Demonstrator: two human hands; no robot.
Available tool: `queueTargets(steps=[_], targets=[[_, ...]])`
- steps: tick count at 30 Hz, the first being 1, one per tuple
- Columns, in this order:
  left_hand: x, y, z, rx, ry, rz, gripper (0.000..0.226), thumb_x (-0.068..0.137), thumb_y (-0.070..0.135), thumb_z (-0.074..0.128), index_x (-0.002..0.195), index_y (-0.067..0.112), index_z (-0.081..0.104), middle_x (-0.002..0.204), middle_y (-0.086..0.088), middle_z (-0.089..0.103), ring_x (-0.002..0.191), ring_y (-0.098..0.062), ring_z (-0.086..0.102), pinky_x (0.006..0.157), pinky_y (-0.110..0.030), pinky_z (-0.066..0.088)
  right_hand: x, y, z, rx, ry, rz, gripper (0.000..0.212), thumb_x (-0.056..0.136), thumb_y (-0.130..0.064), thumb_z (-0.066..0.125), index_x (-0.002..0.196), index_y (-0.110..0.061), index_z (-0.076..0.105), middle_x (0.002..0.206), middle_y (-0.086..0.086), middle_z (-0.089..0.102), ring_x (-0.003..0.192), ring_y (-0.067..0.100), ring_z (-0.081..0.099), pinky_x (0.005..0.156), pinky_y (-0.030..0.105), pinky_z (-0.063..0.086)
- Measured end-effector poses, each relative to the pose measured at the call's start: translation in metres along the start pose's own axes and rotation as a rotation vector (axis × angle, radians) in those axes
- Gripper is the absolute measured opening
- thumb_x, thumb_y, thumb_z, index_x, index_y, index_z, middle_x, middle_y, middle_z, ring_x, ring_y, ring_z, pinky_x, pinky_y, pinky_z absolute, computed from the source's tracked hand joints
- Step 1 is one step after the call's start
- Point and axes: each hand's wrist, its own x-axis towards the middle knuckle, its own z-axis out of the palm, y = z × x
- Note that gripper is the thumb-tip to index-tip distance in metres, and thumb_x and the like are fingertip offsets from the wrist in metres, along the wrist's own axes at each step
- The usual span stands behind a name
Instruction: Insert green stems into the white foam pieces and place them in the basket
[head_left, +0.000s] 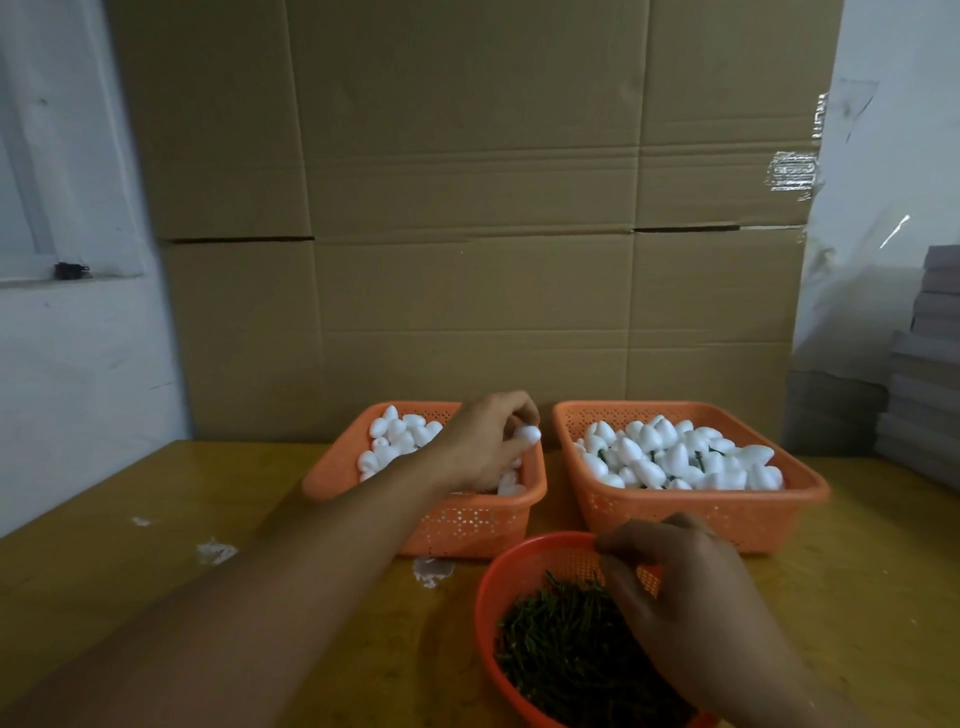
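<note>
Two orange baskets stand side by side on the yellow table. The left basket (467, 525) holds plain white foam pieces. My left hand (480, 447) reaches over it and pinches one white foam piece (529, 434) at its fingertips. The right basket (691, 514) holds several foam pieces with green stems in them. A round red bowl (485, 597) at the near edge is full of green stems (556, 639). My right hand (691, 603) hovers over the bowl with curled fingers dipping toward the stems; whether it holds a stem is hidden.
A wall of brown cardboard boxes (467, 234) stands right behind the baskets. Stacked grey sheets (924, 384) sit at the far right. White foam scraps (218, 551) lie on the table (156, 519) left of the baskets.
</note>
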Motion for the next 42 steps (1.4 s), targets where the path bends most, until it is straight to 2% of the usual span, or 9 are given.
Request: queueTargets(steps=[5,9,15,19,22,25,29,37,42], targets=[[-0.035,0.018,-0.004,-0.183,0.069,0.098,0.010,0.098,0.023,0.062,0.104,0.015,0.062,0.098,0.000,0.069,0.094,-0.017,0.067,0.086,-0.042,0.055,-0.002,-0.005,-0.004,-0.082,-0.089,-0.014,0.020,0.086,-0.035,0.069,0.103,-0.046,0.072,0.093,-0.018,0.060,0.090,-0.001,0.054,0.083,0.023,0.049],[-0.065,0.027,0.005,-0.407,0.078,0.125,0.025,0.097,0.009,0.058,0.114,0.028,0.058,0.101,0.002,0.069,0.099,-0.011,0.068,0.090,-0.033,0.056,-0.001,-0.010,-0.005,-0.199,-0.283,0.015,0.019,0.085,-0.038,0.063,0.100,-0.044,0.072,0.089,-0.012,0.072,0.084,0.002,0.063,0.078,0.031,0.056],[-0.101,0.033,0.026,-0.722,0.091,-0.003,0.023,0.101,0.010,0.053,0.110,0.027,0.065,0.097,-0.014,0.069,0.085,-0.026,0.072,0.078,-0.035,0.058,0.001,-0.015,0.002,-0.340,-0.485,0.026,0.035,0.084,-0.063,0.059,0.101,-0.034,0.068,0.094,-0.012,0.068,0.090,0.009,0.065,0.083,0.036,0.058],[-0.112,0.037,0.034,-0.967,0.089,-0.137,0.015,0.099,0.015,0.057,0.105,0.017,0.070,0.089,-0.023,0.068,0.073,-0.025,0.067,0.065,-0.032,0.052,0.003,-0.018,0.004,-0.400,-0.562,0.010,0.034,0.084,-0.058,0.063,0.101,-0.029,0.068,0.098,-0.010,0.067,0.093,0.012,0.064,0.084,0.036,0.057],[-0.115,0.035,0.032,-1.140,0.051,-0.200,0.025,0.095,0.024,0.056,0.111,0.009,0.069,0.088,-0.020,0.069,0.072,-0.024,0.065,0.062,-0.029,0.051,0.004,-0.019,0.006,-0.412,-0.568,0.007,0.024,0.086,-0.046,0.064,0.098,-0.027,0.070,0.098,-0.008,0.069,0.093,0.013,0.066,0.082,0.036,0.058],[-0.119,0.034,0.028,-1.263,-0.012,-0.204,0.031,0.092,0.018,0.058,0.119,0.003,0.066,0.094,-0.022,0.069,0.077,-0.026,0.065,0.066,-0.030,0.051,0.005,-0.021,0.009,-0.390,-0.562,0.022,0.017,0.086,-0.038,0.064,0.097,-0.027,0.070,0.097,-0.009,0.069,0.093,0.014,0.066,0.081,0.036,0.058],[-0.123,0.031,0.027,-1.239,-0.030,-0.191,0.026,0.093,0.008,0.058,0.117,0.007,0.069,0.092,-0.019,0.068,0.077,-0.024,0.064,0.067,-0.029,0.050,0.004,-0.022,0.008,-0.356,-0.543,0.038,0.012,0.084,-0.032,0.066,0.093,-0.025,0.071,0.095,-0.008,0.069,0.090,0.014,0.066,0.081,0.036,0.058],[-0.124,0.034,0.031,-1.168,0.005,-0.226,0.032,0.080,0.024,0.076,0.109,0.012,0.070,0.075,-0.004,0.060,0.066,-0.013,0.054,0.061,-0.024,0.042,0.004,-0.017,0.011,-0.297,-0.463,0.021,0.011,0.090,-0.025,0.059,0.089,-0.020,0.068,0.087,-0.004,0.068,0.081,0.013,0.065,0.078,0.037,0.056],[-0.124,0.035,0.028,-1.222,0.012,-0.181,0.026,0.078,0.022,0.077,0.101,0.010,0.070,0.084,-0.008,0.065,0.070,-0.015,0.058,0.061,-0.024,0.046,0.003,-0.012,0.007,-0.156,-0.242,-0.033,0.017,0.096,-0.024,0.057,0.105,-0.028,0.071,0.099,-0.008,0.071,0.092,0.010,0.065,0.082,0.033,0.052]])
